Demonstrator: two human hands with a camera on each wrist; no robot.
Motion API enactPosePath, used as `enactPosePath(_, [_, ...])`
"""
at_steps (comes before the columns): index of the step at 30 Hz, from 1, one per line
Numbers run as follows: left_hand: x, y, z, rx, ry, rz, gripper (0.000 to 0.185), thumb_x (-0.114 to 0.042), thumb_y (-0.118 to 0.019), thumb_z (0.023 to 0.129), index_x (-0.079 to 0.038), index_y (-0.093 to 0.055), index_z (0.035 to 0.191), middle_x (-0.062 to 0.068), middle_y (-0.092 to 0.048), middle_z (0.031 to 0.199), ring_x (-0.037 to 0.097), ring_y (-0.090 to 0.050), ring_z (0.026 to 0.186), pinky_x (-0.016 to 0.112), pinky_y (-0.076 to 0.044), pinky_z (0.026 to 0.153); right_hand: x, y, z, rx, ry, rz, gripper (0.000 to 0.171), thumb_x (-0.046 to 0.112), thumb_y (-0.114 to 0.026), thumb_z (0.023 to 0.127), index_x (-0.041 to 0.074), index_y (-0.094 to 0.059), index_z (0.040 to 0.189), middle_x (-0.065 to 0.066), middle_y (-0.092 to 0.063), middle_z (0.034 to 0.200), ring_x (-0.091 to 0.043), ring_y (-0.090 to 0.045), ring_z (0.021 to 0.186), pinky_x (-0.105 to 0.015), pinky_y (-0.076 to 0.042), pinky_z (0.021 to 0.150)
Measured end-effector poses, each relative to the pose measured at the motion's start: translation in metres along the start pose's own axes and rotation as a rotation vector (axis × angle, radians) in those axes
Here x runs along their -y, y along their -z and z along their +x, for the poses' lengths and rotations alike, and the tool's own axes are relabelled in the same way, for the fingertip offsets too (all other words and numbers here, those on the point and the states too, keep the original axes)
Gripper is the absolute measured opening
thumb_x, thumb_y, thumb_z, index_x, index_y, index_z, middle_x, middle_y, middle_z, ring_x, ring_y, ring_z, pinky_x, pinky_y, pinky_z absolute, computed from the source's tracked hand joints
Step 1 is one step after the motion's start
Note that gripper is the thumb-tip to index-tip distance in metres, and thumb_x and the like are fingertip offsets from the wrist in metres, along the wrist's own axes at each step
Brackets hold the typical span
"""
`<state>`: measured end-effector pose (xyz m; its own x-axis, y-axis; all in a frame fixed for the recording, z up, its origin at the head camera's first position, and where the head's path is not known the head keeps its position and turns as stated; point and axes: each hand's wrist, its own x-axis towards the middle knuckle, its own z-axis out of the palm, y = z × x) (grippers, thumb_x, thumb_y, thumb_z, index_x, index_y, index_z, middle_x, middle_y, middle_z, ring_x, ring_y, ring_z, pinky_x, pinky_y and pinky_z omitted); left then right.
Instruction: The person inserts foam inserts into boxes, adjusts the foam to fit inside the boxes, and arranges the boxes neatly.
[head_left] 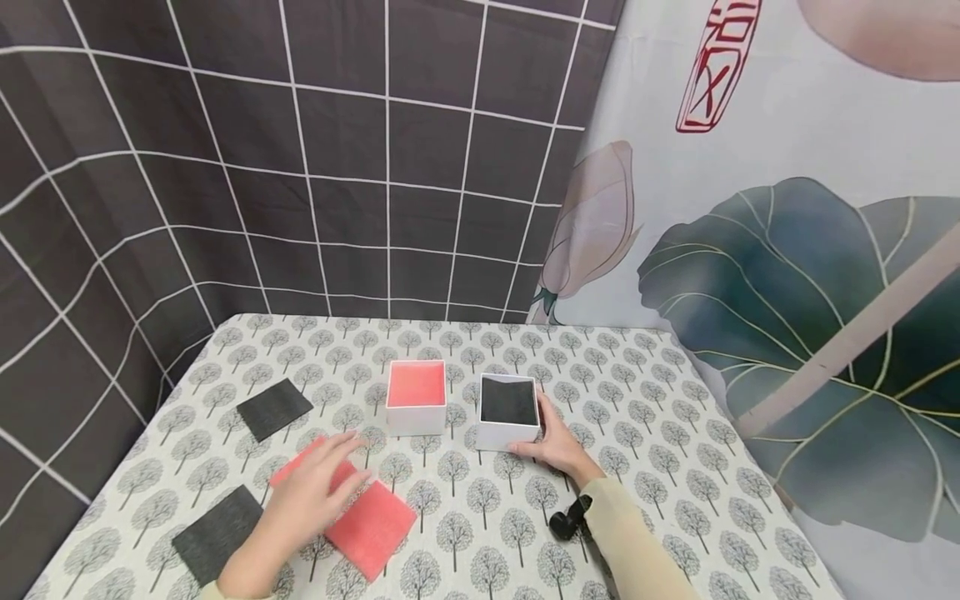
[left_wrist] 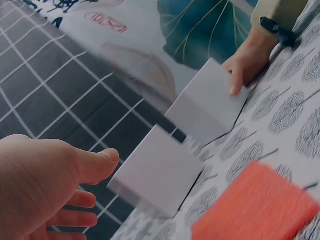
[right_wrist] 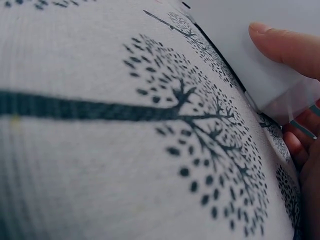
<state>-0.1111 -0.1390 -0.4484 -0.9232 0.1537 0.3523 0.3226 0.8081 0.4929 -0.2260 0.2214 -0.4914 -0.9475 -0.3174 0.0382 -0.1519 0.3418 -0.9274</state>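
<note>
My right hand (head_left: 553, 440) grips a white square box (head_left: 507, 437) at its near right corner, with the thumb along the front wall and the fingers on the right side. A black sheet (head_left: 509, 402) lies inside that box. In the right wrist view, the thumb (right_wrist: 287, 47) rests on the white wall. My left hand (head_left: 303, 500) hovers over red sheet material (head_left: 372, 527) on the table, fingers spread and holding nothing; it covers part of the red. The left wrist view shows its thumb (left_wrist: 95, 165) extended, overlapping the edge of a second white box (left_wrist: 157, 172).
The second white box (head_left: 417, 421), with a red lining or sheet (head_left: 417, 383) inside, stands left of the gripped one. Two black squares (head_left: 274, 409) lie at the left. A tree-print cloth (head_left: 453, 533) covers the table; a dark grid curtain (head_left: 337, 208) hangs behind.
</note>
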Motion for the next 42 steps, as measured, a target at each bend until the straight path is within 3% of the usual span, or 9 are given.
enactPosePath(7, [0.016,0.017,-0.009,0.001,0.069,0.027,0.048,-0.035,-0.066,0.085,-0.008,-0.057,0.125,0.013,-0.050,0.132,0.038,-0.047,0.118,0.061,-0.041,0.089,-0.003,-0.001,0.000,-0.005,0.032,0.025,0.101,0.006,-0.083,0.064,0.008,-0.023,0.145,-0.011,-0.051,0.123,-0.021,-0.055,0.099,-0.041,-0.039,0.095])
enactPosePath(13, [0.031,0.027,-0.019,0.021,0.116,0.047,0.055,-0.037,-0.064,0.086,-0.008,-0.051,0.131,0.018,-0.046,0.133,0.041,-0.044,0.118,0.065,-0.039,0.087,-0.003,-0.001,0.000,0.002,0.015,0.014,0.100,0.009,-0.084,0.064,0.013,-0.024,0.145,-0.008,-0.051,0.121,-0.020,-0.054,0.100,-0.041,-0.039,0.095])
enactPosePath(18, [0.044,0.036,-0.028,0.053,0.158,0.088,0.061,-0.039,-0.066,0.084,-0.001,-0.049,0.129,0.025,-0.046,0.130,0.041,-0.049,0.109,0.064,-0.041,0.082,-0.002,-0.001,0.001,0.020,0.011,0.010,0.100,0.011,-0.084,0.065,0.014,-0.024,0.145,-0.008,-0.051,0.123,-0.020,-0.054,0.102,-0.039,-0.038,0.096])
enactPosePath(24, [0.062,0.041,-0.039,0.136,0.206,0.116,0.076,-0.047,-0.064,0.083,0.007,-0.042,0.132,0.031,-0.042,0.131,0.048,-0.036,0.118,0.069,-0.033,0.088,-0.001,-0.001,0.001,0.013,0.015,0.012,0.100,0.011,-0.084,0.065,0.015,-0.024,0.145,-0.008,-0.051,0.122,-0.020,-0.054,0.100,-0.039,-0.038,0.096])
enactPosePath(32, [0.087,0.031,-0.059,0.248,0.263,0.112,0.091,-0.047,-0.070,0.076,0.019,-0.033,0.128,0.041,-0.036,0.126,0.058,-0.027,0.114,0.072,-0.028,0.088,0.000,0.000,-0.001,0.014,0.003,0.007,0.097,0.010,-0.083,0.066,0.015,-0.025,0.144,-0.007,-0.052,0.120,-0.019,-0.054,0.098,-0.039,-0.038,0.095])
enactPosePath(39, [0.104,0.029,-0.065,0.357,0.288,0.196,0.104,-0.052,-0.073,0.070,0.025,-0.029,0.125,0.049,-0.029,0.124,0.065,-0.027,0.109,0.074,-0.027,0.086,0.001,-0.001,-0.001,0.007,-0.001,0.007,0.098,0.009,-0.083,0.066,0.015,-0.024,0.145,-0.007,-0.052,0.120,-0.019,-0.054,0.098,-0.039,-0.038,0.095])
enactPosePath(42, [0.108,0.030,-0.068,0.391,0.343,0.200,0.109,-0.055,-0.073,0.068,0.025,-0.026,0.125,0.051,-0.025,0.123,0.066,-0.025,0.109,0.076,-0.026,0.085,0.002,-0.001,-0.001,0.007,-0.007,0.009,0.099,0.010,-0.083,0.066,0.016,-0.024,0.145,-0.007,-0.052,0.121,-0.019,-0.055,0.098,-0.038,-0.039,0.095])
